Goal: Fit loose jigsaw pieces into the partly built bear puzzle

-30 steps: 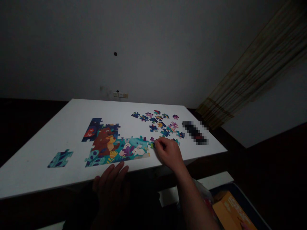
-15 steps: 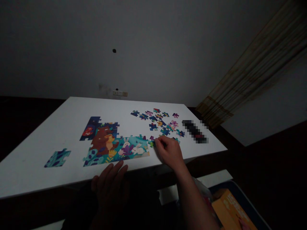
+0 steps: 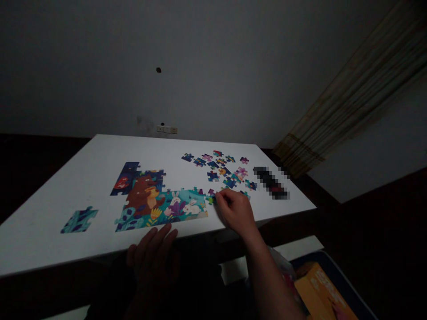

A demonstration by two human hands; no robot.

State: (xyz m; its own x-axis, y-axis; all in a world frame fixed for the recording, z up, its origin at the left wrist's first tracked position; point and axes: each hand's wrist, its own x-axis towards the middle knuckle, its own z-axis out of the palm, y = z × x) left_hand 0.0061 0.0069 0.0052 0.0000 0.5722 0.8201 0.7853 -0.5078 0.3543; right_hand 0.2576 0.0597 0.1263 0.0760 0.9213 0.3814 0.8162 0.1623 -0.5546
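A partly joined jigsaw puzzle (image 3: 143,195) with a bear and white rabbits lies flat on the white table (image 3: 80,178). My right hand (image 3: 236,210) is closed in a pinch just beyond the puzzle's right end, its fingertips on a green puzzle piece (image 3: 210,200) that they partly hide. At the table's front edge, below the puzzle, my left hand (image 3: 154,249) rests with fingers stretched out and holding nothing. Several loose puzzle pieces (image 3: 213,176) are scattered behind my right hand. To the left lies a separate teal leaf-patterned section (image 3: 79,221).
A pixelated dark object (image 3: 271,182) lies on the table's right side. Below the table at right, an orange box (image 3: 322,289) sits in a dark blue container. Behind the table stands a grey wall with sockets (image 3: 167,130); a curtain (image 3: 320,115) hangs at right.
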